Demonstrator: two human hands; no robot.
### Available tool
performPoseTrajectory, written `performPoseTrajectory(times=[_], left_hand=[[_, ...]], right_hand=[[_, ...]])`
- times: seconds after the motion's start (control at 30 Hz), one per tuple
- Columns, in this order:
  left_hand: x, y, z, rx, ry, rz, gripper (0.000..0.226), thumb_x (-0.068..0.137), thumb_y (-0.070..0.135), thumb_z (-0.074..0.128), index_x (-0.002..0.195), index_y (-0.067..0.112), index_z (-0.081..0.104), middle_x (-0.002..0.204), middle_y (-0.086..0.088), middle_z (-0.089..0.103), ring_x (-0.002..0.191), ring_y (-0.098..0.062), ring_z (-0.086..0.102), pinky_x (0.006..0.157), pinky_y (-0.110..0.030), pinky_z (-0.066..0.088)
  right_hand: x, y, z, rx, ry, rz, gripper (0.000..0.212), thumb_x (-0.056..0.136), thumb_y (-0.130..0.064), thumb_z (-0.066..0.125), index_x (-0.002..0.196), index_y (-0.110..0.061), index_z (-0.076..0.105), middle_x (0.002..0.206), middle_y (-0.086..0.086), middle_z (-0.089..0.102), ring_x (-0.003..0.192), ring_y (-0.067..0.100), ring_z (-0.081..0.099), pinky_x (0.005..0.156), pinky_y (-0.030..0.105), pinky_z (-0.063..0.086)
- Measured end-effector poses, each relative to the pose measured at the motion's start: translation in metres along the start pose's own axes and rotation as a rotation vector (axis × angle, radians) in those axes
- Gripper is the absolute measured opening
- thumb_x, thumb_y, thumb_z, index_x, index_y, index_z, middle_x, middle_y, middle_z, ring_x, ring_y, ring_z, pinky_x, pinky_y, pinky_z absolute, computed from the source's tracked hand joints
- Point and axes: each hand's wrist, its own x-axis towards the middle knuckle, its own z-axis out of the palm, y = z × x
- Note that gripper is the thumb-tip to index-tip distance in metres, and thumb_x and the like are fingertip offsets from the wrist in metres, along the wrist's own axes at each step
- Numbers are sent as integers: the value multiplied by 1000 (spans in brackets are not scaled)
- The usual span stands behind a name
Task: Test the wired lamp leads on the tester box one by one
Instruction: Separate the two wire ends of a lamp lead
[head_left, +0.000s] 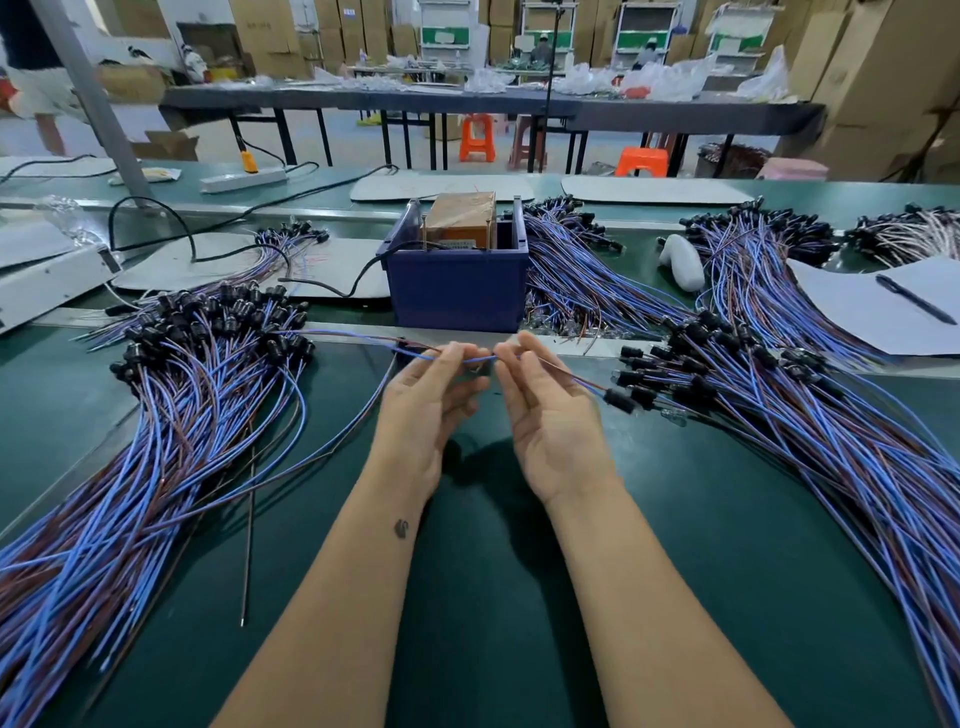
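One lamp lead (475, 359), a blue and a brown wire, stretches across the green bench in front of the blue tester box (457, 283). My left hand (428, 400) pinches it at the fingertips, palm up. A little to the right, my right hand (545, 410) pinches the same lead. Its black lamp holder (619, 400) with a clear bulb hangs just right of my right hand. The box holds a brown transformer block (462, 218) with upright metal pins.
Large heaps of blue and brown leads lie on the left (171, 405) and right (810, 405), with another heap (576, 265) behind the box. Paper with a pen (914, 299) is at the right, near a white object (681, 260). A black cable (332, 291) runs to the box.
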Motion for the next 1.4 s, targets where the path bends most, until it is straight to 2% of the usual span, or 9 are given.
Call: performPoseTrajectory(times=[0.23,0.37,0.53,0.73,0.87,0.97,1.07,1.2,1.4], left_hand=[[-16,-19,21,589,-228,450,8,87,6,72,85,11,78,90,1,74,89,-7,67,84,-19,50],[-29,-35,35,805,-424,721,9,80,3,72,86,7,77,87,0,73,82,-11,66,79,-28,54],[-49,-42,49,887,-502,842,12,80,0,72,87,9,77,95,-3,69,82,-22,68,73,-37,56],[-88,-63,99,1097,-774,981,20,83,0,59,97,6,73,98,-14,67,78,-34,65,57,-38,54],[-101,-80,125,1268,-939,786,54,87,-1,48,137,19,56,131,-7,61,113,-32,55,83,-40,50],[-98,-82,126,1255,-868,739,61,87,4,47,144,25,48,115,-7,65,105,-30,54,80,-39,46],[-97,-75,120,1085,-699,626,56,79,9,42,130,20,61,109,-3,70,101,-28,58,79,-34,47],[-78,-55,99,1065,-373,512,43,73,19,37,98,17,73,100,-3,73,97,-28,61,83,-37,48],[-27,-19,21,1312,227,436,30,86,6,53,99,23,74,129,4,63,114,-29,50,91,-36,39]], right_hand=[[11,-26,-17,-190,228,-171,35,107,-22,35,81,-11,56,67,1,62,62,13,59,62,23,50],[12,-41,-22,-110,153,-76,31,108,-26,32,84,-12,46,50,-3,43,40,10,42,42,18,40],[10,-69,-50,-386,162,-37,29,107,-25,33,88,-11,50,48,-5,30,36,7,23,34,17,21],[6,-139,-62,-1274,151,-9,34,105,-28,41,84,-12,63,42,-9,35,34,7,28,38,18,23],[0,-176,-64,-1903,252,-176,34,101,-34,47,82,-12,63,68,5,54,68,25,51,57,32,32],[-5,-188,-71,-2301,517,-193,25,97,-36,54,108,-14,56,114,15,58,106,35,51,83,42,42],[-7,-179,-75,-2426,612,-210,44,90,-28,58,130,-18,42,137,15,39,127,35,34,108,49,26],[-8,-139,-65,-2333,455,-312,46,88,-28,55,133,-23,45,135,10,38,126,31,31,104,44,23],[-8,-70,-41,-2049,271,-170,40,92,-29,49,131,-25,52,136,11,44,125,31,37,103,40,26]])
